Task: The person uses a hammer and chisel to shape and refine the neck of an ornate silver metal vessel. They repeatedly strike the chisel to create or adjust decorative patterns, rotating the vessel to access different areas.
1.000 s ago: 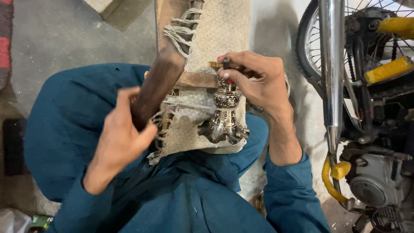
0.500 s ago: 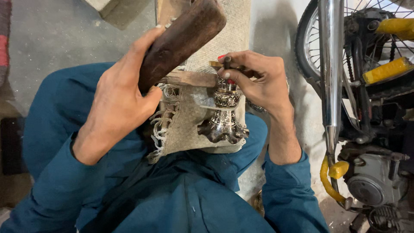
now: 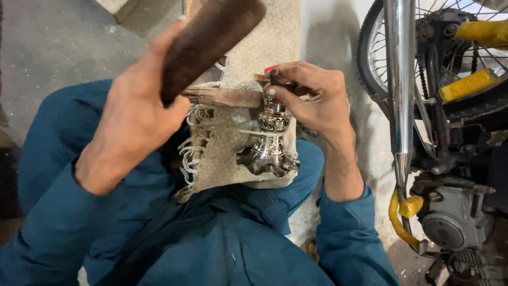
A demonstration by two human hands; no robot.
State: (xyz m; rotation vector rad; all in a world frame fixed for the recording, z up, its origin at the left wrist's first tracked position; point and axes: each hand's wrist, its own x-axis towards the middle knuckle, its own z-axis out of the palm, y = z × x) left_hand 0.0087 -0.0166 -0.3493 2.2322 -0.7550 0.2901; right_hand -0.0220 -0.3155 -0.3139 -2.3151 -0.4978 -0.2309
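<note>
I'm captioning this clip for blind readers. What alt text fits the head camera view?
Seen from above, a person in blue sleeves raises a dark wooden mallet in the left hand, while the right hand holds a small punch on an ornate silver metal vase lying on a woven mat. A motorcycle stands at the right.

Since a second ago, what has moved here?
The left hand has swung the dark wooden block up from beside the ornate metal vase and away. The right hand keeps a small tool pressed to the vase top; the woven mat is unmoved.
</note>
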